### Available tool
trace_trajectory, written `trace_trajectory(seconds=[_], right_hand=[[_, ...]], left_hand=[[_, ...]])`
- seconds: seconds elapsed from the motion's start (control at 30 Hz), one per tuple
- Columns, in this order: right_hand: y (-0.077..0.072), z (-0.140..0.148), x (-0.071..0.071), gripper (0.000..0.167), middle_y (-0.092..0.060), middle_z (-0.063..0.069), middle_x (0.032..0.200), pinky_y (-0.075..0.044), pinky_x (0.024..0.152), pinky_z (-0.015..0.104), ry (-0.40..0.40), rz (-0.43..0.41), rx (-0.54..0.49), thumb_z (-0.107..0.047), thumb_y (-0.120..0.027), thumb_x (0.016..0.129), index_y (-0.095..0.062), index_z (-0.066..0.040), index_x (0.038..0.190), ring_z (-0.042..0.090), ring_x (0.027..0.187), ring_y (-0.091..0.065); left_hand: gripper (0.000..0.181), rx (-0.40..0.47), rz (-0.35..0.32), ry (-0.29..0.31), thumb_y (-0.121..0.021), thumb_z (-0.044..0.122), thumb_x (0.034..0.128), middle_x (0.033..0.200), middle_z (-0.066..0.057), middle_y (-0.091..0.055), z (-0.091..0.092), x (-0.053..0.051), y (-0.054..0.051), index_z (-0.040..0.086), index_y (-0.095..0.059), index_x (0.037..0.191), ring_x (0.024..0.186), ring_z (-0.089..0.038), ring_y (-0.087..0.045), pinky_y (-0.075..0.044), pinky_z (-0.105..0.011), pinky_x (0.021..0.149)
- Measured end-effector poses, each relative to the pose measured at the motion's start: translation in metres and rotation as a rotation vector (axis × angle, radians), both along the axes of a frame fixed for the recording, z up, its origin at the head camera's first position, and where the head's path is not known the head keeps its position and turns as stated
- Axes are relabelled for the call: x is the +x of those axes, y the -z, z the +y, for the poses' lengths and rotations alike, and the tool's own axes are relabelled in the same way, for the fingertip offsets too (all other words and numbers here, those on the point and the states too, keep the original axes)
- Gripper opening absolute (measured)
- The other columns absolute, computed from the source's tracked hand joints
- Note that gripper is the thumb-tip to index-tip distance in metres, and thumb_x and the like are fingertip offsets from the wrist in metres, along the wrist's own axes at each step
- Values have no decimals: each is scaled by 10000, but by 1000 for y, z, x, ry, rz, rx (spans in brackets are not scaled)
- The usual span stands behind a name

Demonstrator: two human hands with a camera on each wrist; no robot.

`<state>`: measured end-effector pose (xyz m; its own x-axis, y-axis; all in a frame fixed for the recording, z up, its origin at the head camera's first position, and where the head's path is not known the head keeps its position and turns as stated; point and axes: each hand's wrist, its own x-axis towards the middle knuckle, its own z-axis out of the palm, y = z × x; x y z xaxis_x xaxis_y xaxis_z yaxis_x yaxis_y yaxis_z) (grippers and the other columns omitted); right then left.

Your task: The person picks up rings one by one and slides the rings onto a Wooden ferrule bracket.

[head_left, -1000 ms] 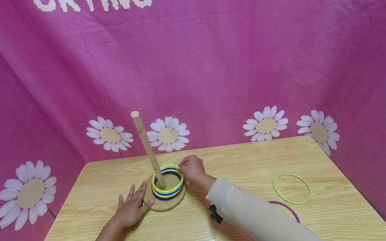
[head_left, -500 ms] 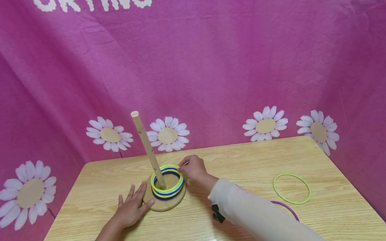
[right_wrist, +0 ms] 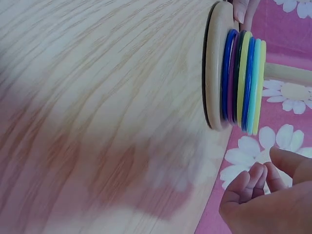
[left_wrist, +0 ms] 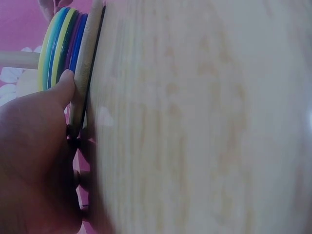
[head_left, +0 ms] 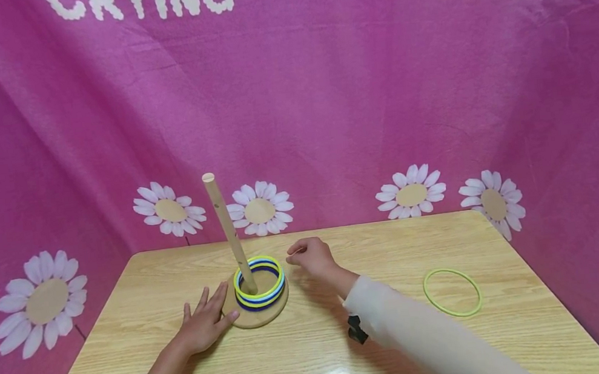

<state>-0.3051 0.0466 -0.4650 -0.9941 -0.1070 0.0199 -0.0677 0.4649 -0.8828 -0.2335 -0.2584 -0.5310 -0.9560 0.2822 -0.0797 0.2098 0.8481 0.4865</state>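
Observation:
An upright wooden pole (head_left: 229, 231) rises from a round wooden base (head_left: 257, 320). Several thin rings, stacked round the pole, lie on that base; in the right wrist view the stack (right_wrist: 247, 85) shows blue, purple, dark green, light blue and yellow, with a yellow ring (right_wrist: 261, 87) outermost. My left hand (head_left: 203, 325) lies spread at the base's left side, thumb and fingers touching its edge. Just right of the stack, apart from it, my right hand (head_left: 315, 259) hovers with fingers loosely bent and nothing between them.
A yellow-green ring (head_left: 425, 288) lies flat on the right part of the wooden table (head_left: 316, 344). My right sleeve (head_left: 418, 327) crosses the table's front right. A pink flowered cloth (head_left: 325, 117) hangs behind and at both sides.
My right hand has come off the top of the ring stack and moved right. Its sleeve now covers the loose purple ring seen earlier. The left hand stays where it was.

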Motion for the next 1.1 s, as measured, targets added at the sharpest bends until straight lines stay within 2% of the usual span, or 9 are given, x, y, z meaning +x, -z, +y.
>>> trace_trajectory(seconds=[0.37, 0.47, 0.7, 0.9, 1.1], right_hand=[[0, 40, 10, 156, -769, 65, 954, -562, 765, 294, -16, 61, -27, -63, -797, 869, -785, 6, 1008, 136, 850, -682], [0, 52, 14, 139, -769, 64, 956, -556, 763, 278, -28, 49, -52, -53, -787, 883, -788, -1, 1012, 117, 842, -677], [0, 87, 26, 168, -766, 127, 983, -556, 757, 275, -85, 47, -125, -28, -762, 904, -758, 61, 1047, 72, 829, -651], [-1, 118, 33, 190, -764, 156, 996, -529, 732, 204, -74, 68, -149, -24, -763, 907, -743, 91, 1058, 50, 831, -648], [0, 144, 40, 232, -757, 145, 1019, -533, 737, 212, -21, 52, -119, -46, -761, 921, -723, 108, 1091, 72, 847, -648]], left_hand=[[924, -4, 4, -14, -417, 688, 1019, 1715, -142, -180, -1, -2, 5, 77, -151, 1660, 1576, -458, -7, 128, -774, 1117], [928, -2, 6, -13, -420, 691, 1017, 1713, -143, -186, -1, -2, 4, 80, -150, 1661, 1575, -459, -12, 126, -777, 1116], [930, -3, 5, -12, -415, 693, 1017, 1710, -150, -193, -1, -3, 4, 75, -152, 1660, 1574, -460, -12, 125, -778, 1116], [939, 1, -1, -13, -415, 701, 1012, 1710, -151, -191, 0, -2, 2, 77, -147, 1660, 1575, -459, -4, 136, -772, 1117], [937, -4, 0, -13, -412, 699, 1015, 1708, -162, -192, 1, -1, 1, 73, -147, 1660, 1572, -466, -5, 129, -777, 1115]])
